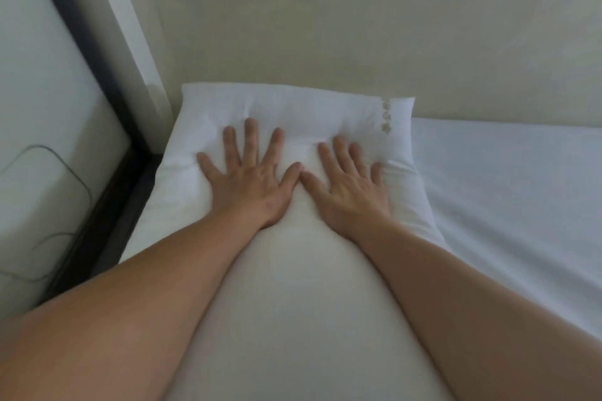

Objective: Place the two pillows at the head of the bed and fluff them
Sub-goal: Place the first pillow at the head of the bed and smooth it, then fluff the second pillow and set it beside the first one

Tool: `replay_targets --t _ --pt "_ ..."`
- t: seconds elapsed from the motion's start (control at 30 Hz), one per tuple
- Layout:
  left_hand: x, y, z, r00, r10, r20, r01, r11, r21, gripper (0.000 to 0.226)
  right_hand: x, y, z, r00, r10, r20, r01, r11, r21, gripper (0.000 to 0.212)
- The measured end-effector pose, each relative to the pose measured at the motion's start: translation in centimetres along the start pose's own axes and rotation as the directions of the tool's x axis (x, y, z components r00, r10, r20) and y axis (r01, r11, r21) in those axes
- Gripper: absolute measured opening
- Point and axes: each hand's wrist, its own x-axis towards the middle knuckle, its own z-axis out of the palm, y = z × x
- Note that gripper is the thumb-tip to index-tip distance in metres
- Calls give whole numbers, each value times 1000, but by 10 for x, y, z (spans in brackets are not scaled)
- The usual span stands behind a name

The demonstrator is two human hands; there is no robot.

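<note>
**Two hands flat on one pillow, bed head corner**

Forearms: two, bare, entering from the bottom edge and converging toward the middle of the view.

Left hand: palm down on the pillow, fingers spread wide and flat, gripping nothing. Thumb angled inward, its tip touching the thumb of the other hand.

Right hand: palm down on the same pillow, just beside the left hand. Fingers spread and flat, gripping nothing; the little finger sits apart near the pillow's right side.

Pillow: one, white, lying flat on the bed, its far edge touching the wall. It occupies the bed's left corner. Fabric creased and dented around both hands. Small pale-brown pattern near its far right corner; detail too blurred to read. Only this one pillow is in view.

Bed: white sheet, smooth, running to the right of the pillow and along the wall.

Frame: dark, running along the bed's left side.

Floor area, left: pale surface with a thin grey cable looping over it.
</note>
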Motion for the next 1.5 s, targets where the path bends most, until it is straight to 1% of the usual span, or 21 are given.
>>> replay_targets --t 0.1,0.17,0.3,0.33,0.4,0.47,0.5,0.53,0.57,0.6,0.63,0.67,0.73,0.8,0.83,0.9,0.97,1.1,1.17,1.37,1.5 --pt "-1 3 10 1000 15 5 -15 999 -35 73 -1 14 15 977 214 -17 -212 974 84 76" --pt "-21 2 4 998 19 61 -17 999 -43 71 -17 10 9 966 257 11 -257 963 78 72" --pt "-97 -18 -34 945 -42 325 70 995 -74 70 -87 5 -32 925 354 138 -368 925 91 67" --pt "-120 -23 -48 930 -70 360 109 990 -89 70 -114 1 -44 945 303 126 -313 947 73 67" --pt "-176 -25 -70 938 -83 337 134 982 -131 70 -175 -19 -61 997 3 72 -8 998 61 66" --pt "-231 -15 -91 947 -28 319 76 987 -139 77 -225 -27 -61 982 -179 62 178 984 20 65" --pt "-254 -14 -97 941 -64 331 105 989 -107 86 -242 -21 -62 989 -98 111 93 995 45 63" --pt "-275 -17 -98 935 -142 326 164 986 -40 98 -255 -7 -66 986 78 148 -90 993 74 62" --pt "-288 -23 -99 909 -241 341 250 968 17 104 -263 8 -71 928 291 234 -319 943 94 62" --pt "-296 -32 -101 882 -334 332 337 940 50 99 -269 22 -77 855 438 278 -468 883 45 63" --pt "-304 -37 -105 863 -400 308 402 914 59 87 -279 30 -85 837 476 270 -492 870 -10 64" --pt "-307 -35 -110 867 -418 272 422 905 45 77 -288 29 -91 878 416 236 -419 907 -40 65" --pt "-314 -10 -116 929 -291 228 302 953 -12 69 -302 6 -93 975 141 173 -151 987 46 67" --pt "-336 16 -113 928 -198 316 224 973 -48 65 -325 -19 -85 962 -89 258 61 992 112 68" --pt "-351 20 -108 892 -230 388 257 966 -16 66 -336 -22 -80 944 -108 311 83 992 95 68" --pt "-378 13 -105 790 -353 502 375 925 60 67 -354 0 -84 913 87 398 -89 996 -12 66" --pt "-393 10 -118 780 -407 475 411 906 102 67 -369 23 -100 895 185 407 -154 982 -107 65" --pt "-393 59 -155 921 -185 343 219 974 -62 66 -394 5 -135 934 64 351 -35 996 -86 63" --pt "-397 81 -171 948 -106 301 165 971 -174 64 -401 -10 -146 944 75 321 -52 995 -80 63" --pt "-427 98 -203 985 47 164 19 923 -385 53 -447 -14 -181 950 196 244 -194 981 -31 63" --pt "-494 142 -201 938 265 222 -139 876 -461 47 -521 15 -207 931 300 208 -303 953 -21 63"
